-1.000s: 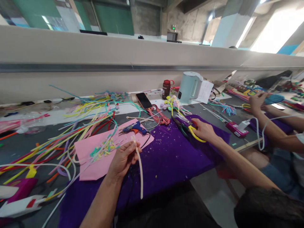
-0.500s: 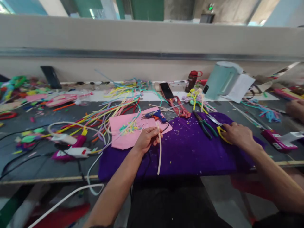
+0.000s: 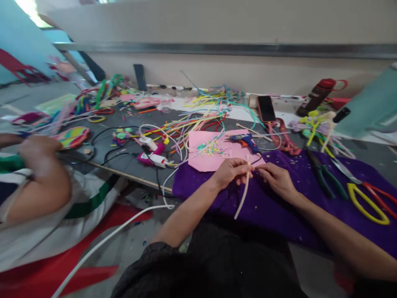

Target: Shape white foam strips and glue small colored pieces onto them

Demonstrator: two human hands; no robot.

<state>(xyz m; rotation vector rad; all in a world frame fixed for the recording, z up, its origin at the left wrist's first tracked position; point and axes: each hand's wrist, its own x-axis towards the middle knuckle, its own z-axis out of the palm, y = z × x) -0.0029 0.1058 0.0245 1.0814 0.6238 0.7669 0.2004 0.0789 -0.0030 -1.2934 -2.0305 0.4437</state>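
Observation:
My left hand pinches a cream pipe cleaner near its top, and the long end hangs down over the purple cloth. Close against it on the right is my right hand, thumb and fingertips pressed together; whether something thin sits between them is hidden. Just behind the hands, a blue glue gun lies on a pink sheet with small cut pieces. Scissors with yellow and red handles rest on the cloth to the right, beside green-handled pliers.
Long pipe cleaners spread behind the sheet. A phone, a bottle and a pale green jug stand or lie at the back. Power strips with cables are to the left. A co-worker's arm is at far left.
My right hand has let go of the scissors and come left to the pipe cleaner in my left hand. The view has turned left, bringing a co-worker into sight.

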